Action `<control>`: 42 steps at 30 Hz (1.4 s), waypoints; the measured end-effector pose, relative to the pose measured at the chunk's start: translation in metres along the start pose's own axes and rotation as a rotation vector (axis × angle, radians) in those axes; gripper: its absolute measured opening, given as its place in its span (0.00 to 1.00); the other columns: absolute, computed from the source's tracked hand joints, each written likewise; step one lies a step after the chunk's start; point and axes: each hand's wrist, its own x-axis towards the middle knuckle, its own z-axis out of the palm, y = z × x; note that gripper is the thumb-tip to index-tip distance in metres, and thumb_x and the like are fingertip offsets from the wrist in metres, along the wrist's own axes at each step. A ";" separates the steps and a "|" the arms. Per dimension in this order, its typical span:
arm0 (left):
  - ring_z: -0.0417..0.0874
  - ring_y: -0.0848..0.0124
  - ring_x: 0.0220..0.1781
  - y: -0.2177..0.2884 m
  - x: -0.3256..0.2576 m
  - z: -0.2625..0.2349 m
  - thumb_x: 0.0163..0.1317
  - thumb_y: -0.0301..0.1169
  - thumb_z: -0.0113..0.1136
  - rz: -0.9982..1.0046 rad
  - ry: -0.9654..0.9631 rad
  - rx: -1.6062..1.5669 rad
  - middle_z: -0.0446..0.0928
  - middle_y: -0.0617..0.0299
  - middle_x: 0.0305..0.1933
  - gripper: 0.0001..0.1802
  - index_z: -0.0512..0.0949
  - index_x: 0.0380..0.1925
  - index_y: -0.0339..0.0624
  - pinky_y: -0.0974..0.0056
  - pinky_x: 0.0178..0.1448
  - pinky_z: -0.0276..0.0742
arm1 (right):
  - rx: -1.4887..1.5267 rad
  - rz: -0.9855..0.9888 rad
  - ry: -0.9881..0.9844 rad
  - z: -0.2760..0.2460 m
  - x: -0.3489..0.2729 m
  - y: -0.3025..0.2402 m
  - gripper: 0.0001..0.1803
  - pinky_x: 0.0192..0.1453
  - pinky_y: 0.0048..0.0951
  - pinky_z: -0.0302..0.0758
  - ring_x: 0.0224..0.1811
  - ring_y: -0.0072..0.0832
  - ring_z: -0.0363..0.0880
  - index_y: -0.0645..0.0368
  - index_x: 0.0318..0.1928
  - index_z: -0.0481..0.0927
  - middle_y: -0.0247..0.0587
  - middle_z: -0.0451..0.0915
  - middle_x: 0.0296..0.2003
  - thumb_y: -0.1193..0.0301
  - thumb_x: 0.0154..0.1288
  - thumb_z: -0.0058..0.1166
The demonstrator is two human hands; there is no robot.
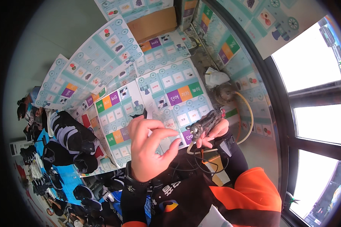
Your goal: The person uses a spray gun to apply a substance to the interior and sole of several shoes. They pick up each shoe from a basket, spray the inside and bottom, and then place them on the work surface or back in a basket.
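Now we're wrapping our right hand (218, 129) round 1 dark tool (207, 123) by the near right corner of the worktop (174, 81), holding our left hand's (147, 153) thumb and forefinger wide.

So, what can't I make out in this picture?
Head view: the palm of the right hand, hidden by the dark, tube-shaped tool it holds.
Head view: the full shape of the small black piece, partly behind the left hand.
Head view: most of the scene beyond the bright, dark-framed window, lost in glare.
Head view: what the distant people are doing, too small.
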 end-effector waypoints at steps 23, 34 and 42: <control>0.72 0.61 0.41 0.008 0.000 0.025 0.45 0.23 0.75 0.049 -0.024 0.035 0.69 0.63 0.36 0.13 0.84 0.32 0.47 0.58 0.47 0.68 | -0.072 -0.006 0.030 0.010 -0.004 0.001 0.22 0.33 0.38 0.70 0.30 0.54 0.83 0.77 0.52 0.77 0.82 0.78 0.50 0.77 0.57 0.55; 0.74 0.60 0.44 0.002 -0.007 0.022 0.47 0.27 0.74 -0.003 -0.002 0.008 0.73 0.64 0.39 0.12 0.82 0.32 0.49 0.56 0.52 0.67 | -0.082 -0.004 0.109 0.009 -0.003 0.008 0.24 0.27 0.32 0.67 0.25 0.47 0.80 0.75 0.50 0.81 0.78 0.81 0.49 0.75 0.51 0.56; 0.74 0.61 0.45 0.001 -0.006 0.021 0.46 0.21 0.75 -0.056 -0.041 -0.067 0.72 0.59 0.42 0.16 0.83 0.37 0.44 0.61 0.47 0.72 | -0.041 -0.027 0.111 0.011 0.000 0.008 0.25 0.29 0.35 0.68 0.25 0.49 0.81 0.77 0.51 0.80 0.79 0.81 0.49 0.75 0.52 0.56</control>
